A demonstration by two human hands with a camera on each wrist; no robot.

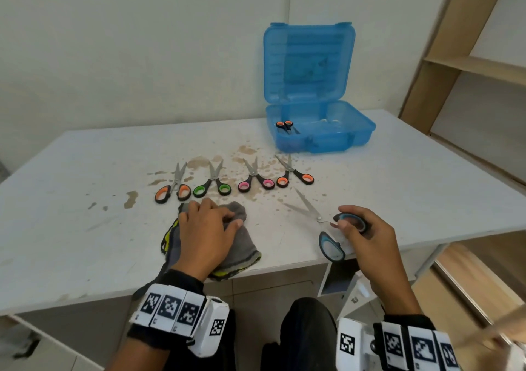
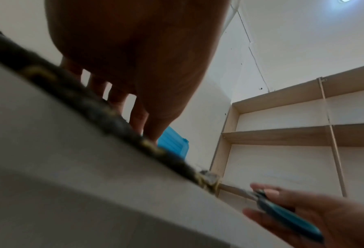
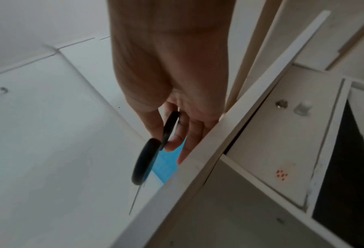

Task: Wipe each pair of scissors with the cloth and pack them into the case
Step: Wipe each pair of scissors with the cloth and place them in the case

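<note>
My right hand point(image 1: 357, 228) pinches one blue-and-black handle loop of a pair of blue-handled scissors point(image 1: 318, 218), blades spread open over the table's front edge. The same scissors point(image 3: 153, 151) show edge-on in the right wrist view. My left hand point(image 1: 206, 224) lies on a crumpled grey cloth point(image 1: 242, 245) with yellow-stitched edges, fingers curled into its folds. Behind the cloth lie several scissors in a row: orange point(image 1: 173, 190), green point(image 1: 213, 185), pink point(image 1: 256, 181) and orange point(image 1: 294, 175). An open blue case point(image 1: 321, 131) stands at the back with one orange-handled pair point(image 1: 286, 126) inside.
The white table point(image 1: 398, 177) carries brown stains point(image 1: 199, 161) around the row of scissors. A wooden shelf unit point(image 1: 466, 66) stands to the right. The case lid point(image 1: 308, 63) stands upright against the wall. A drawer compartment point(image 1: 338, 279) sits under the table's front edge.
</note>
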